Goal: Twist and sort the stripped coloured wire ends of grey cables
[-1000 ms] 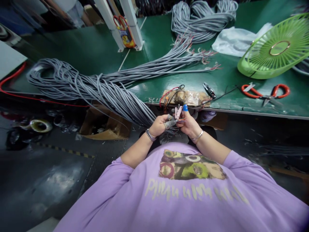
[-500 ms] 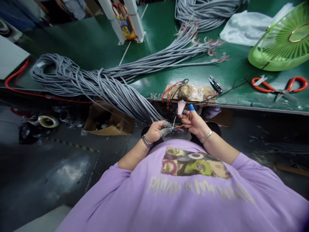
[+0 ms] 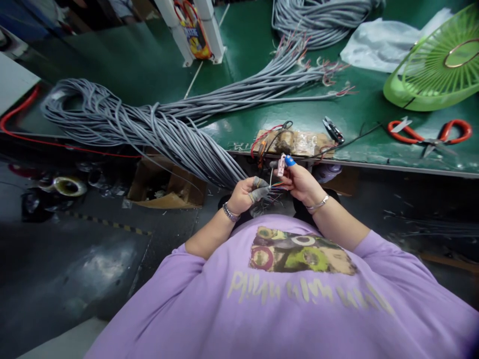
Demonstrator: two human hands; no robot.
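My left hand (image 3: 241, 196), with grey covers on its fingertips, is closed around the end of a grey cable. Thin coloured wires (image 3: 276, 186) fan out of that end towards my right hand, a white one standing up apart. Between thumb and fingers, my right hand (image 3: 301, 184) grips a small pale-pink plastic piece (image 3: 281, 165) with slots in it; its exact kind is unclear. A blue cover sits on the right thumb. From the left hand, the thick bundle of grey cables (image 3: 164, 129) runs up onto the bench.
On the green bench (image 3: 239, 130) lie a taped cardboard block (image 3: 305, 143), small cutters (image 3: 332, 129), red-handled scissors (image 3: 430, 137) and a green fan (image 3: 434, 65). Another cable coil (image 3: 322, 20) lies at the back. An open carton (image 3: 168, 187) stands below the bench edge.
My right hand has turned the pink piece, so its slotted face now shows, and has shifted slightly down and left towards the wires. My left hand keeps hold of the cable end.
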